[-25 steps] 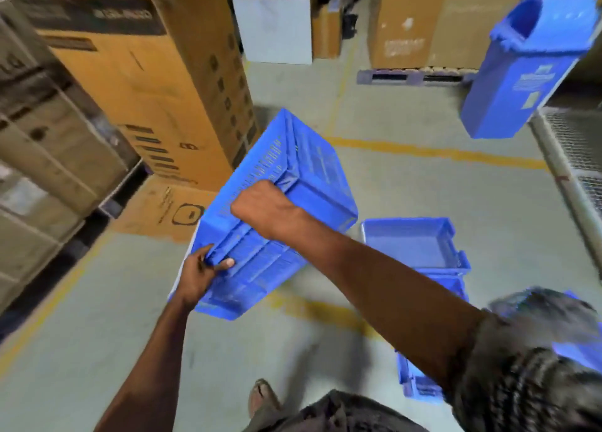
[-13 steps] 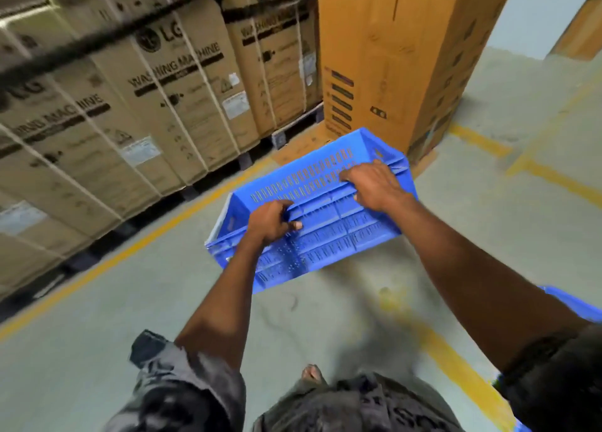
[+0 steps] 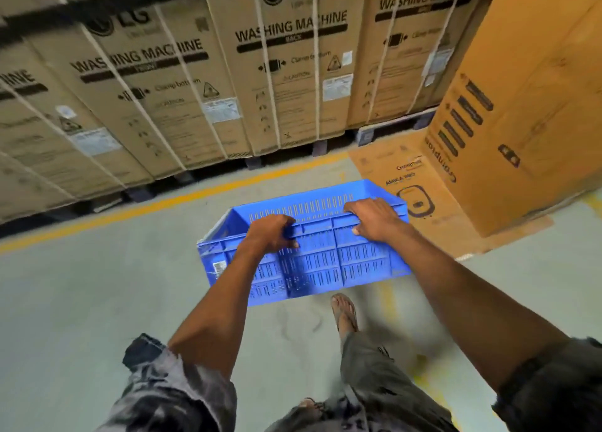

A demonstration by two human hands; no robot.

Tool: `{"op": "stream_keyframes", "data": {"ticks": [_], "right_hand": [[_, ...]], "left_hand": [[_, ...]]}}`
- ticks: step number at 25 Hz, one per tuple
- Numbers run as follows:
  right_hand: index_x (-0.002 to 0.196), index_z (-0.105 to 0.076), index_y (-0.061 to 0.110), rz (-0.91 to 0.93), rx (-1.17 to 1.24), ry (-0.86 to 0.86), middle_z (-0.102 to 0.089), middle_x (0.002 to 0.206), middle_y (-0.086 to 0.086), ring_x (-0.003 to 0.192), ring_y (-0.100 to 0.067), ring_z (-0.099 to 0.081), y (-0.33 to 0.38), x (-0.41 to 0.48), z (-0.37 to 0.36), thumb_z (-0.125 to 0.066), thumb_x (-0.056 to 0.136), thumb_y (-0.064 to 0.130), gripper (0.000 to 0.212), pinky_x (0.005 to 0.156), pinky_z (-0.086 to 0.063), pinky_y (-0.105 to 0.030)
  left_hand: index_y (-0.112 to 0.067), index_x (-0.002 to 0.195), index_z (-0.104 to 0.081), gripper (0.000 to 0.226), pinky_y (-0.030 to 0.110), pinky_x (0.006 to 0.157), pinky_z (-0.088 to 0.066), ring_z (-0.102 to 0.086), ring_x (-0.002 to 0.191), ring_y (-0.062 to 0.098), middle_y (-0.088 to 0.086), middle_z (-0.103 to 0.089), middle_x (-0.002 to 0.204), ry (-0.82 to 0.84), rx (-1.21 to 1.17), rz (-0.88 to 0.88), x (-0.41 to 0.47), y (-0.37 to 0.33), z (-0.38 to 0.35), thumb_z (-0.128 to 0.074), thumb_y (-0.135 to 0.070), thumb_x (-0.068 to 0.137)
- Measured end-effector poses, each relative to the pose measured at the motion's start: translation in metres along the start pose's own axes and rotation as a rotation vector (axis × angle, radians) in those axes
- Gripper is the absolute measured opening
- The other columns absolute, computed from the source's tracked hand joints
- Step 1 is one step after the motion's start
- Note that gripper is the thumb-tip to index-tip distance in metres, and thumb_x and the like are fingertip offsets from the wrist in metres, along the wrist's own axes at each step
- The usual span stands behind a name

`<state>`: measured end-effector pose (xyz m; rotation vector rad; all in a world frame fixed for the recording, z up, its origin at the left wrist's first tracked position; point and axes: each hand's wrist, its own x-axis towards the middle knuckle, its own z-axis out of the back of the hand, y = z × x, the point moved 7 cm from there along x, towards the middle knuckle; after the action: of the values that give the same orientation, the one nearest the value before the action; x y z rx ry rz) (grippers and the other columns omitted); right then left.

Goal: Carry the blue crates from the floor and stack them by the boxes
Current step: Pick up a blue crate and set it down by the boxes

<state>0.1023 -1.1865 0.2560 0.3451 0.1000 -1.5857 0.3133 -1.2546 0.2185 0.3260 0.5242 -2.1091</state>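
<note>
Both hands, left hand (image 3: 272,233) and right hand (image 3: 374,218), clamp their grip on the near rim of a slotted plastic blue crate (image 3: 325,259). Strapped cardboard boxes (image 3: 293,73) stand beyond, over smooth concrete floor (image 3: 81,301).

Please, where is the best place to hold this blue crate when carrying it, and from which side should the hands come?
Probably the near long rim of the blue crate, from the carrier's side. That rim forms a lip, and the left hand and right hand already hook over it, spaced apart, which should keep it level.
</note>
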Motion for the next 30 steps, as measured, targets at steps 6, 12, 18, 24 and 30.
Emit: {"op": "stream_keyframes", "data": {"ticks": [6, 12, 18, 24, 30], "right_hand": [[0.119, -0.057, 0.024, 0.202, -0.066, 0.108, -0.067, 0.11, -0.001, 0.11, -0.026, -0.061, 0.009, 0.162, -0.082, -0.067, 0.081, 0.015, 0.041, 0.092, -0.04, -0.04], [0.109, -0.058, 0.026, 0.189, -0.115, 0.007, -0.068, 0.098, 0.004, 0.099, -0.022, -0.062, -0.026, 0.317, -0.206, -0.069, 0.075, 0.015, 0.038, 0.083, -0.039, -0.036], [0.1, -0.062, 0.021, 0.205, -0.15, -0.193, -0.065, 0.086, -0.002, 0.087, -0.028, -0.061, -0.072, 0.457, -0.363, -0.076, 0.059, 0.007, 0.045, 0.074, -0.04, -0.039], [0.096, -0.061, 0.018, 0.239, -0.137, -0.19, -0.065, 0.088, -0.004, 0.089, -0.031, -0.06, -0.106, 0.561, -0.461, -0.069, 0.06, 0.01, 0.038, 0.074, -0.043, -0.039], [0.107, -0.063, 0.032, 0.376, -0.039, -0.255, -0.062, 0.107, 0.011, 0.104, -0.018, -0.053, -0.095, 0.617, -0.519, -0.039, 0.086, 0.078, 0.055, 0.085, -0.045, -0.037]], "left_hand": [[-0.025, 0.119, -0.062, 0.034, 0.036, 0.08, -0.052, -0.06, 0.119, 0.024, -0.002, -0.066, 0.122, 0.124, 0.093, 0.172, 0.104, 0.089, -0.063, -0.068, -0.037, 0.088], [-0.028, 0.125, -0.054, 0.042, 0.034, 0.067, -0.048, -0.067, 0.104, 0.026, -0.001, -0.07, 0.108, 0.011, 0.208, 0.213, 0.251, 0.171, -0.155, -0.067, -0.031, 0.085], [-0.027, 0.12, -0.052, 0.035, 0.037, 0.077, -0.043, -0.063, 0.101, 0.028, 0.002, -0.066, 0.105, -0.203, 0.304, 0.194, 0.415, 0.245, -0.269, -0.065, -0.034, 0.089], [-0.026, 0.111, -0.059, 0.037, 0.038, 0.075, -0.044, -0.064, 0.096, 0.029, 0.001, -0.068, 0.099, -0.278, 0.314, 0.132, 0.523, 0.298, -0.339, -0.073, -0.022, 0.077], [-0.028, 0.088, -0.061, 0.062, 0.031, 0.056, -0.037, -0.069, 0.079, 0.028, -0.001, -0.071, 0.08, -0.413, 0.264, 0.1, 0.577, 0.348, -0.376, -0.042, -0.086, 0.076]]}}
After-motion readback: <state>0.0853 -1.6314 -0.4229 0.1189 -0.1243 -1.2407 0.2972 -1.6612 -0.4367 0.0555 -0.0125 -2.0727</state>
